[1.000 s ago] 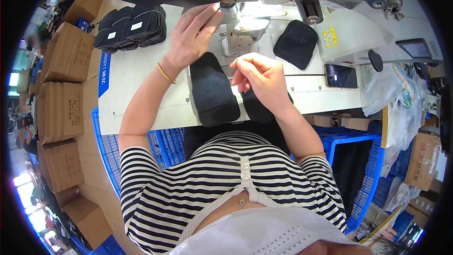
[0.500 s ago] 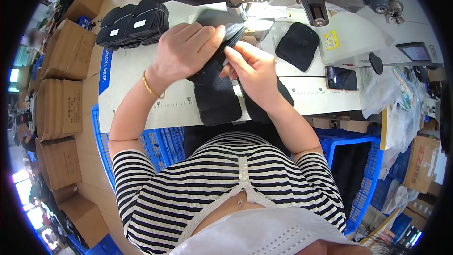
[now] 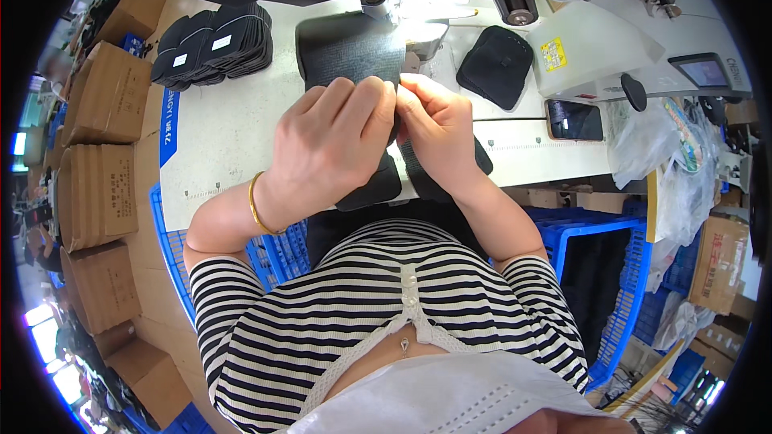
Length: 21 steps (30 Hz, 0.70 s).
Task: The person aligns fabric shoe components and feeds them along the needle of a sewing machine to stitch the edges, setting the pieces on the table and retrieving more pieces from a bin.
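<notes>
A black fabric piece (image 3: 350, 50) lies spread on the white worktable, its far right corner beside the lit needle area of a sewing machine (image 3: 382, 6). My left hand (image 3: 330, 141) is closed over its near edge, knuckles up. Against it, my right hand (image 3: 437, 124) pinches the same edge between thumb and forefinger. The fingertips of both hands nearly touch, and what lies between them is partly hidden. Beneath my hands, more black fabric (image 3: 376, 186) reaches the table's front edge, and another dark strip (image 3: 425, 173) shows under my right wrist.
Tied bundles of black pieces (image 3: 213, 44) sit at the far left. Right of the needle lies a small stack of black pieces (image 3: 496, 67), then a phone (image 3: 574, 120). Blue crates (image 3: 619, 297) stand below the table; cardboard boxes (image 3: 100, 193) line the left.
The black fabric has gone from bunched and tilted to lying flatter near the needle. Both hands have come closer together, the left one moving down and to the right.
</notes>
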Available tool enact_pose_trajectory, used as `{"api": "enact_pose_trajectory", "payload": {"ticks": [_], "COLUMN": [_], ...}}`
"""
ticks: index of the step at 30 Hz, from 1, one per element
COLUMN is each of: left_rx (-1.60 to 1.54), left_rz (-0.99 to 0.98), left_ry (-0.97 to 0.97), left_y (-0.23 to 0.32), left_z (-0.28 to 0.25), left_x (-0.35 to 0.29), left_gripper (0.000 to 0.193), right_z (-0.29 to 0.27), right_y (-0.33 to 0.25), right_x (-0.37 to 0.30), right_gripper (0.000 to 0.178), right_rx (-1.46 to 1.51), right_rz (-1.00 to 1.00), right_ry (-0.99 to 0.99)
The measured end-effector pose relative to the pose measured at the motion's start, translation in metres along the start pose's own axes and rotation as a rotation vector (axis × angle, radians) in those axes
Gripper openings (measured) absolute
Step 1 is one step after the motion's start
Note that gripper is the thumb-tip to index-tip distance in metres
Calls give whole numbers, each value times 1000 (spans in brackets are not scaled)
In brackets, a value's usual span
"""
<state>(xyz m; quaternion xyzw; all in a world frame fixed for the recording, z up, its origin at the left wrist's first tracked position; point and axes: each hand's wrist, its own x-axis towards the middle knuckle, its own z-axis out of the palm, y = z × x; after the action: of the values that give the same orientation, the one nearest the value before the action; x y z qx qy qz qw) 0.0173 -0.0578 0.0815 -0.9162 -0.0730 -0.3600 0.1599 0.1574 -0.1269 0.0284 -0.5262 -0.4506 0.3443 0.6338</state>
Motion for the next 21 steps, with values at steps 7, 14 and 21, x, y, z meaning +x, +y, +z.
{"api": "enact_pose_trajectory", "payload": {"ticks": [7,14,21], "left_rx": [7,-8,-51], "left_rz": [-21,-90,-77], "left_ry": [51,34,96], "left_y": [-6,-18,-28], "left_z": [16,27,36], "left_x": [5,8,8], "left_gripper": [33,31,30], "right_z": [0,-5,-6], "right_y": [-5,-4,-3], "right_x": [7,16,21], "right_gripper": [19,19,18], "right_rx": [90,114,78], "right_rz": [-4,59,31], "right_ry": [5,0,-3]}}
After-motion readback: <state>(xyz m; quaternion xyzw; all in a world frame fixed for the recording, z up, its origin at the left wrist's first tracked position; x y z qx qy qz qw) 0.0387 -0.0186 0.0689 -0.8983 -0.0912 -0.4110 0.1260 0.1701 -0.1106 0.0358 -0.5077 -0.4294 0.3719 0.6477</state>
